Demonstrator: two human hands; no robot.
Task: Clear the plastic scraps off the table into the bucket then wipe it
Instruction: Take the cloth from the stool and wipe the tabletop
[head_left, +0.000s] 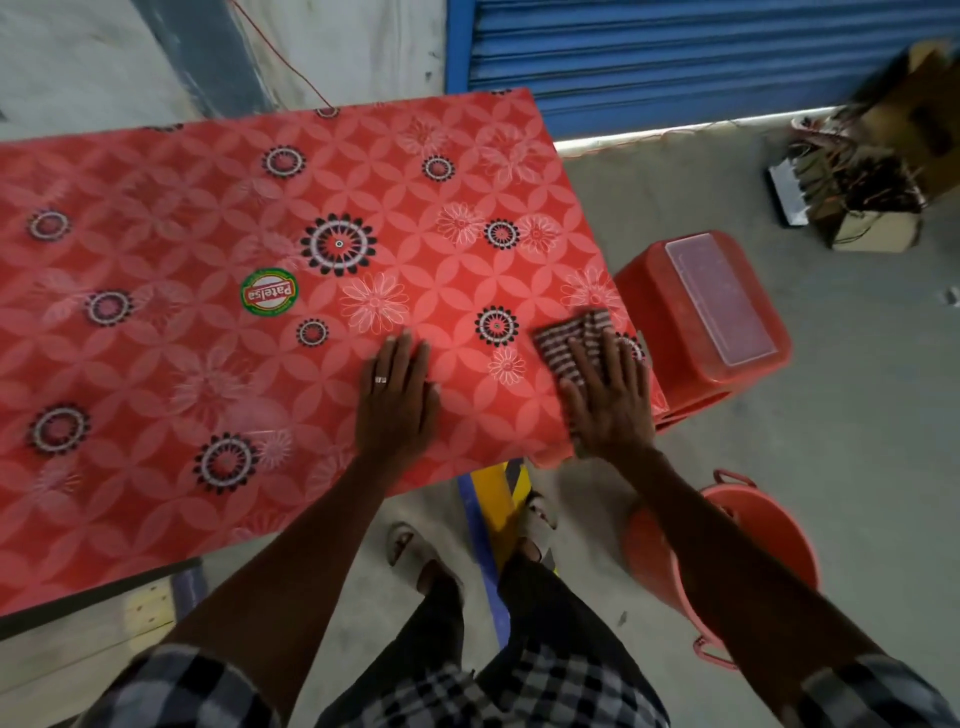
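Right hand (610, 395) flat, fingers spread, pressing striped brown-white cloth (571, 343) on red floral-patterned tabletop (208, 234) near right edge. Left hand (397, 400) flat, open, empty on tabletop. Red round plastic bucket (779, 545) on floor beneath right forearm.

The person is wearing a shirt in a black, grey and white check, its sleeves (878, 696) ending near the elbows, so both forearms are showing bare. A plain silver-coloured ring (381, 379) is sitting on a finger of the left hand (397, 400); the right hand (610, 400) is wearing none that shows. Below the tabletop (156, 338) edge, dark trousers (545, 587) are covering the legs, and the feet are wearing pale open sandals (410, 551) with the toes showing.
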